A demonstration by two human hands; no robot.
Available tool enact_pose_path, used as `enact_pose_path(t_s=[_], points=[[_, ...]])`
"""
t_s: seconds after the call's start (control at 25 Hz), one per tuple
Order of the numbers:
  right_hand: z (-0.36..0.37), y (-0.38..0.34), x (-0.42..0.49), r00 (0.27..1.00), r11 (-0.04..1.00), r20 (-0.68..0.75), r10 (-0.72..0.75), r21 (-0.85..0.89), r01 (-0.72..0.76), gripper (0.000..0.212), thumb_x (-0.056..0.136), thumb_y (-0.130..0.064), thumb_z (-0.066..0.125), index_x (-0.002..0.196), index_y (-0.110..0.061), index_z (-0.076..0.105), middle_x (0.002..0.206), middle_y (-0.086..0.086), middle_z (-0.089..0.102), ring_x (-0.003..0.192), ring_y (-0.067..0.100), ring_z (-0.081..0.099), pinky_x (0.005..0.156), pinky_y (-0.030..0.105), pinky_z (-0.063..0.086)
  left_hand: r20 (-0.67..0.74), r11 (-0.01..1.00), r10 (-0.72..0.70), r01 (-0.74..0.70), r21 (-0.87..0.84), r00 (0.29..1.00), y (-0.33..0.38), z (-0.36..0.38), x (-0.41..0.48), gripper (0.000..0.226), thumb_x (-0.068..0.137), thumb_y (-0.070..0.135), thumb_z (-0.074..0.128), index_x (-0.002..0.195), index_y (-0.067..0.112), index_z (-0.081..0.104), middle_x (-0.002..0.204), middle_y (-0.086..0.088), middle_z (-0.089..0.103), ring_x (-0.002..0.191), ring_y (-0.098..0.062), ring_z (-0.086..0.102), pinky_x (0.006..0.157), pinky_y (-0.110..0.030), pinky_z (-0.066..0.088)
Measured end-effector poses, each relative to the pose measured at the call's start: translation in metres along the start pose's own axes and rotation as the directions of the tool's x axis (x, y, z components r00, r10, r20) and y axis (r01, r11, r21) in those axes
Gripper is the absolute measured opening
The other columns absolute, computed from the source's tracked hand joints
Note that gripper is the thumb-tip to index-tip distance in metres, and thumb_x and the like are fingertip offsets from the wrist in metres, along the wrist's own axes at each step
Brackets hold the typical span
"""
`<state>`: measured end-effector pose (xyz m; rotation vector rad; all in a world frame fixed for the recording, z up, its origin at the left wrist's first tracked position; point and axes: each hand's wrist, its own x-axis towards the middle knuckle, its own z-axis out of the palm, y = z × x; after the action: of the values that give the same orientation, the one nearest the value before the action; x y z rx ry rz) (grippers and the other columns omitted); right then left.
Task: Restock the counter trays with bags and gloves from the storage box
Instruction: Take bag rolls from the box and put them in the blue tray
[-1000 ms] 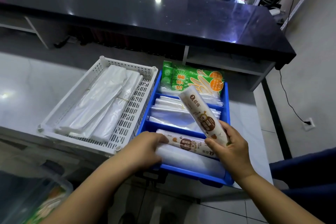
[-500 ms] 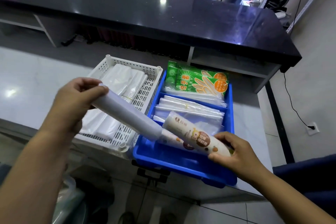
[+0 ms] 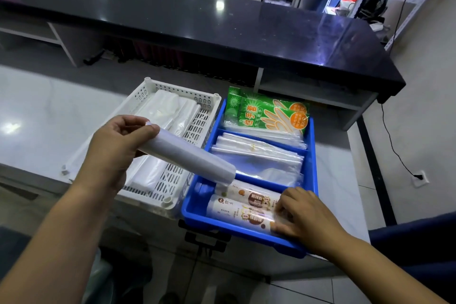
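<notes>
Two printed rolls (image 3: 243, 213) in tray (image 3: 234, 229); left hand (image 3: 116, 148) grips one plain roll (image 3: 190, 158).

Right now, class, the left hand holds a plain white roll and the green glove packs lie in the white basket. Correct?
No: the head view shows the green glove packs in the far compartment of the blue tray. The left hand holds the plain white roll.
</notes>
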<state>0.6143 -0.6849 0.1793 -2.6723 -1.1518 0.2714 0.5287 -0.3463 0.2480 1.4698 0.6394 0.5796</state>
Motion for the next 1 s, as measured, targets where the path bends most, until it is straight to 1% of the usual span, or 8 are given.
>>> enact_pose_path(t_s=[0.08, 0.2, 0.28, 0.36, 0.52, 0.72, 0.8, 1.0], points=[[-0.006, -0.002, 0.0, 0.989, 0.994, -0.139, 0.053, 0.106, -0.038, 0.042, 0.073, -0.054, 0.067, 0.104, -0.028, 0.055, 0.108, -0.008, 0.06, 0.093, 0.007, 0.053, 0.082, 0.025, 0.049, 0.031, 1.0, -0.026, 0.026, 0.005, 0.999, -0.005, 0.011, -0.005, 0.013, 0.075, 0.01, 0.071, 0.078, 0.021, 0.064, 0.083, -0.003, 0.065, 0.079, -0.014, 0.063, 0.057, -0.023, 0.052], [-0.018, -0.013, 0.01, 0.94, 0.971, -0.328, 0.095, 0.24, -0.015, 0.06, 0.072, -0.057, 0.064, 0.123, -0.027, 0.048, 0.121, -0.007, 0.057, 0.107, 0.008, 0.051, 0.092, 0.028, 0.045, 0.123, 0.995, -0.101, 0.102, -0.005, 0.987, -0.012, 0.042, -0.018, 0.011, 0.074, 0.015, 0.073, 0.079, 0.021, 0.066, 0.089, -0.005, 0.067, 0.084, -0.019, 0.064, 0.061, -0.029, 0.053], [-0.022, -0.022, 0.017, 0.945, 0.983, -0.321, 0.056, 0.182, 0.004, 0.069, 0.07, -0.061, 0.063, 0.128, -0.029, 0.044, 0.124, -0.008, 0.057, 0.11, 0.009, 0.05, 0.094, 0.031, 0.044, 0.19, 0.987, -0.154, 0.16, -0.017, 0.97, -0.018, 0.064, -0.03, 0.008, 0.074, 0.018, 0.073, 0.079, 0.021, 0.067, 0.092, -0.007, 0.066, 0.087, -0.022, 0.064, 0.059, -0.031, 0.056], [-0.023, -0.025, 0.015, 0.953, 0.991, -0.301, 0.032, 0.133, 0.008, 0.065, 0.069, -0.065, 0.059, 0.123, -0.03, 0.048, 0.118, -0.007, 0.062, 0.104, 0.012, 0.057, 0.087, 0.032, 0.051, 0.231, 0.986, -0.166, 0.162, 0.036, 0.959, -0.024, 0.075, -0.039, 0.006, 0.075, 0.022, 0.071, 0.08, 0.021, 0.067, 0.091, -0.005, 0.067, 0.087, -0.022, 0.064, 0.063, -0.034, 0.058], [-0.011, -0.015, -0.001, 0.98, 0.998, -0.192, 0.06, 0.035, -0.054, 0.059, 0.068, -0.059, 0.067, 0.117, -0.029, 0.053, 0.113, -0.005, 0.064, 0.099, 0.017, 0.06, 0.083, 0.03, 0.048, 0.153, 0.912, -0.043, -0.023, 0.41, 0.987, -0.027, 0.054, -0.036, 0.012, 0.078, 0.037, 0.066, 0.086, 0.028, 0.067, 0.084, 0.011, 0.069, 0.081, -0.006, 0.063, 0.066, -0.029, 0.047], [0.002, -0.01, -0.005, 0.988, 0.996, -0.122, 0.09, 0.0, -0.091, 0.058, 0.068, -0.06, 0.066, 0.117, -0.033, 0.05, 0.115, -0.009, 0.061, 0.101, 0.013, 0.056, 0.087, 0.026, 0.043, 0.035, 0.931, -0.029, 0.014, 0.365, 0.999, -0.02, 0.029, -0.033, 0.003, 0.082, 0.029, 0.064, 0.081, 0.028, 0.067, 0.073, 0.022, 0.069, 0.062, 0.007, 0.062, 0.056, -0.024, 0.043], [0.002, -0.01, -0.004, 0.991, 0.996, -0.096, 0.091, 0.005, -0.091, 0.058, 0.069, -0.061, 0.063, 0.118, -0.034, 0.047, 0.118, -0.01, 0.057, 0.104, 0.011, 0.053, 0.089, 0.025, 0.042, 0.02, 0.927, -0.026, 0.016, 0.375, 0.999, -0.023, 0.025, -0.036, 0.004, 0.083, 0.026, 0.063, 0.08, 0.027, 0.067, 0.071, 0.015, 0.07, 0.058, 0.01, 0.06, 0.053, -0.023, 0.042], [-0.012, -0.021, 0.009, 0.996, 0.999, -0.079, 0.038, 0.009, -0.038, 0.064, 0.076, -0.059, 0.06, 0.129, -0.032, 0.04, 0.13, -0.007, 0.052, 0.115, 0.014, 0.049, 0.097, 0.029, 0.04, -0.042, 0.939, -0.041, 0.053, 0.339, 0.998, -0.036, -0.011, -0.046, 0.008, 0.082, 0.019, 0.064, 0.078, 0.025, 0.068, 0.083, 0.0, 0.072, 0.078, -0.014, 0.066, 0.069, -0.031, 0.051]])
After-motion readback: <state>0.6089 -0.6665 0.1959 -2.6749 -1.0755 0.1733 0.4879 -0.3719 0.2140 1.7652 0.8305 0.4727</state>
